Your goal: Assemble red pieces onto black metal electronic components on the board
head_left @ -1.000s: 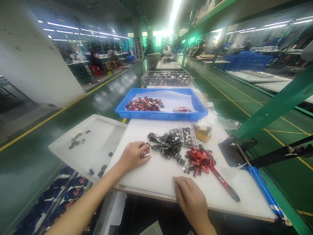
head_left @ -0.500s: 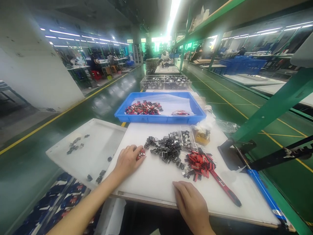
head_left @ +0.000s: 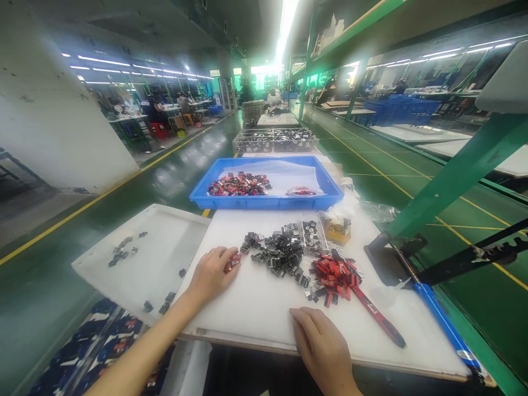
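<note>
My left hand (head_left: 211,273) rests on the white work board (head_left: 264,308), fingers curled round a small red part (head_left: 233,260). Just to its right lies a pile of small black parts (head_left: 277,252), and beyond that a pile of red parts (head_left: 333,275). My right hand (head_left: 319,344) lies palm down at the board's near edge, fingers together and partly stretched, holding nothing I can see. A red-handled tool (head_left: 377,320) lies to the right of it.
A blue tray (head_left: 264,199) with red parts stands behind the board. A white tray (head_left: 136,258) with a few black parts sits to the left. A small yellow box (head_left: 336,228) and a black fixture (head_left: 390,258) are at the right. People work at benches far off.
My left hand has drawn back a little from the black pile with the red part in its fingers. My right hand has stayed in place. The camera has tilted slightly.
</note>
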Tool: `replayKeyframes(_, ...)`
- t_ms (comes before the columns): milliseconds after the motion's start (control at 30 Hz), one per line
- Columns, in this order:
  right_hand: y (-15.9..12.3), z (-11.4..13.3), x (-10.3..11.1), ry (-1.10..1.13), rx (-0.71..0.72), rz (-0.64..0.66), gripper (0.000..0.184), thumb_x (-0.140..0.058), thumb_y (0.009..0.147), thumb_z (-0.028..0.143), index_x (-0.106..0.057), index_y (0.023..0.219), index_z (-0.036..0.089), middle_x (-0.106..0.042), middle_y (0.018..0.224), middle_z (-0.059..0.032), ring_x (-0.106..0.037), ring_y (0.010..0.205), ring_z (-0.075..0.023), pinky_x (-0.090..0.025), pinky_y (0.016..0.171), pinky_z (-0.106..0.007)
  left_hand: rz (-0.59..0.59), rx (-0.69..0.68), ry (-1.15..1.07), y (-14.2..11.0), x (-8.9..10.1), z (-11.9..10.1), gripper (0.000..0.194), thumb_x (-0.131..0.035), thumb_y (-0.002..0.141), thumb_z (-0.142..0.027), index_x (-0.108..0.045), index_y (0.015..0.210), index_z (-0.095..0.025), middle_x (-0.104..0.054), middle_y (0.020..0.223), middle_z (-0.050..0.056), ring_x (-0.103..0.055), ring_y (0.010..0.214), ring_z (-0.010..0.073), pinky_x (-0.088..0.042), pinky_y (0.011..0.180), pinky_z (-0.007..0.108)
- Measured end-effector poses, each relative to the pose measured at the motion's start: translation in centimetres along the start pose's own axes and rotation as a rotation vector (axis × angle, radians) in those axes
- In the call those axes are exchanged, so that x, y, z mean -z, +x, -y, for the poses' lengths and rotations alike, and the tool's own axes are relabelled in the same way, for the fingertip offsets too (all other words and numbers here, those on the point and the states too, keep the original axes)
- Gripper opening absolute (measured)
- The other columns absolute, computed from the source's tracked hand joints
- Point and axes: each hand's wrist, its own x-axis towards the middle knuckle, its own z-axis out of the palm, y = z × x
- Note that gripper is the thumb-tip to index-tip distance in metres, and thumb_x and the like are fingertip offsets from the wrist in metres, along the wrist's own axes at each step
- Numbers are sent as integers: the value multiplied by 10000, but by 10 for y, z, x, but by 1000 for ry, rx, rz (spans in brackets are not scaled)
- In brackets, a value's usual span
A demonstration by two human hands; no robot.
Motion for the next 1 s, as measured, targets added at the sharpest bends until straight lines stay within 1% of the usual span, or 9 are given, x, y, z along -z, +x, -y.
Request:
replayKeyframes(233, -1, 0, -1, 8, -12, 1, 197, -429, 1009, 168, -626, 1029, 167, -686, 828, -54, -656, 734, -159, -527, 668, -269, -54, -84, 13, -3, 5, -3, 204, -491, 920, -242, -628, 1065, -200, -669, 873, 65, -659, 699, 186, -533, 629, 310)
replayKeyframes(333, -1, 0, 0, 11, -9, 13, 195, -434, 1005, 163, -627, 1037, 164, -685, 828, -56, -654, 735, -157, -527, 669, -265, -64, -51, -56, -1, 5, -4, 206, -509, 907, -251, -628, 1070, -213, -675, 880, 60, -667, 727, 188, -542, 660, 308)
replayKeyframes(433, -2, 0, 1, 11, -20, 21, 192, -444, 995, 153, -628, 1047, 166, -688, 833, -58, -658, 744, -158, -530, 669, -266, -65, 135, -240, 4, 5, -3, 229, -543, 874, -275, -628, 1081, -225, -693, 939, 59, -682, 823, 194, -552, 735, 307)
replayKeyframes(533, -2, 0, 2, 11, -36, 27, 191, -457, 982, 148, -634, 1049, 176, -693, 834, -55, -663, 740, -160, -534, 662, -271, -68, 434, -447, 14, 9, -1, 245, -611, 807, -316, -647, 1032, -229, -701, 938, 43, -667, 804, 187, -544, 750, 312)
replayKeyframes(600, -3, 0, 2, 15, -46, 39, 191, -463, 977, 151, -638, 1050, 182, -696, 834, -53, -665, 736, -160, -536, 657, -274, -75, 647, -613, 22, 13, 2, 275, -660, 759, -371, -652, 994, -229, -688, 850, 20, -639, 724, 170, -522, 672, 292)
replayKeyframes(733, -3, 0, 2, 14, -44, 62, 187, -469, 981, 152, -636, 1061, 176, -703, 846, -59, -669, 744, -164, -539, 665, -280, -147, 1034, -1108, 51, 20, 9, 392, -719, 671, -441, -615, 974, -215, -624, 728, -14, -629, 626, 147, -413, 463, 212)
replayKeyframes(833, -2, 0, 2, 5, -43, 59, 186, -464, 989, 162, -636, 1058, 175, -706, 845, -60, -672, 742, -166, -540, 662, -280, -176, 1160, -1344, 87, 24, 21, 343, -731, 646, -378, -584, 897, -197, -592, 661, -29, -622, 553, 141, -429, 429, 208)
replayKeyframes(933, 0, -1, 4, -7, -38, 38, 198, -447, 1002, 181, -641, 1043, 172, -710, 833, -62, -674, 724, -165, -540, 657, -276, -195, 1203, -1496, 134, 22, 40, 204, -677, 717, -319, -555, 787, -171, -588, 623, -18, -588, 484, 118, -431, 410, 202)
replayKeyframes(1000, 0, -3, 4, -5, -18, 31, 212, -438, 1006, 188, -646, 1041, 167, -716, 827, -65, -678, 715, -165, -542, 662, -272, -228, 1227, -1548, 167, 16, 53, 179, -629, 757, -305, -523, 708, -170, -549, 549, -20, -564, 450, 121, -407, 390, 197)
